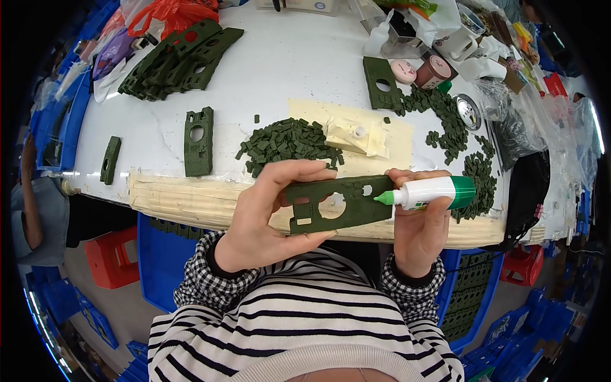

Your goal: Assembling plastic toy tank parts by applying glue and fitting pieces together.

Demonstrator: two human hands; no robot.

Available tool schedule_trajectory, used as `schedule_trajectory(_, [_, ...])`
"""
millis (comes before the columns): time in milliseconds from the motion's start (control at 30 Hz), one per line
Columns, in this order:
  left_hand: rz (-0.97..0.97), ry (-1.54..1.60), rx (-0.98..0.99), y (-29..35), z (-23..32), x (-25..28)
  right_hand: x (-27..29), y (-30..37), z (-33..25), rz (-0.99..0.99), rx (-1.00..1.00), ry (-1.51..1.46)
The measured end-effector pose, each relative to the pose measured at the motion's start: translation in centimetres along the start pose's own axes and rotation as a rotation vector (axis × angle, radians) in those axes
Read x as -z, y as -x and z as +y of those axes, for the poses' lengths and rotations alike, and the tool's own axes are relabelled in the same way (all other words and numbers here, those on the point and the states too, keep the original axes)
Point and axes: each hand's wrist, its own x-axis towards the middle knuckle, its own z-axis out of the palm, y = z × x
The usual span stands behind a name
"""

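Note:
My left hand (pixel 264 213) grips a dark green plastic model hull plate (pixel 359 207) by its left end, thumb below and fingers above. The plate has a large round hole and smaller square cutouts. In my right hand (pixel 420 229) lies a white glue bottle (pixel 423 193) with a green base and green pointed nozzle. The nozzle tip is over the plate's right end; whether it touches I cannot tell. My right fingers also reach behind that end of the plate. Just beyond my left hand is a heap of small green plastic pieces (pixel 286 143).
A taped block (pixel 358 135) stands behind the plate. More loose green pieces (pixel 449 121) spread at right. Similar plates (pixel 198 141) lie at left, with a stack (pixel 181 60) at the back. A padded strip (pixel 184 197) lines the table's front edge. Blue bins (pixel 471 296) sit below.

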Motion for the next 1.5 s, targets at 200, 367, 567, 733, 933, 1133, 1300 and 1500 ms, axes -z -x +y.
schedule_trajectory(200, [0.188, 0.693, 0.142, -0.6, -1.6, -1.1, 0.0, 0.0, -0.2, -0.051, -0.122, -0.282])
schedule_trajectory(367, [-0.113, 0.761, 0.308, -0.1, -1.9, -1.4, 0.0, 0.0, -0.8, -0.021, 0.021, -0.11])
schedule_trajectory(567, [-0.308, 0.833, 0.365, 0.5, -2.2, -2.7, -1.3, 0.1, -0.2, -0.12, 0.086, 0.084])
schedule_trajectory(733, [-0.345, 0.844, 0.331, 0.6, -2.2, -2.6, -1.4, 0.1, -0.1, -0.139, 0.075, 0.093])
schedule_trajectory(933, [-0.317, 0.82, 0.334, 0.7, -2.3, -2.8, -1.1, 0.3, 0.3, -0.154, 0.081, 0.127])
schedule_trajectory(1133, [-0.329, 0.819, 0.316, 0.4, -2.2, -2.9, -1.1, 0.3, 0.3, -0.139, 0.083, 0.116])
schedule_trajectory(1300, [-0.333, 0.831, 0.322, 0.3, -2.4, -2.9, -1.0, 0.3, 0.5, -0.133, 0.084, 0.123])
schedule_trajectory(1500, [-0.317, 0.834, 0.322, 0.4, -2.2, -3.0, -1.0, 0.3, 0.5, -0.128, 0.089, 0.14])
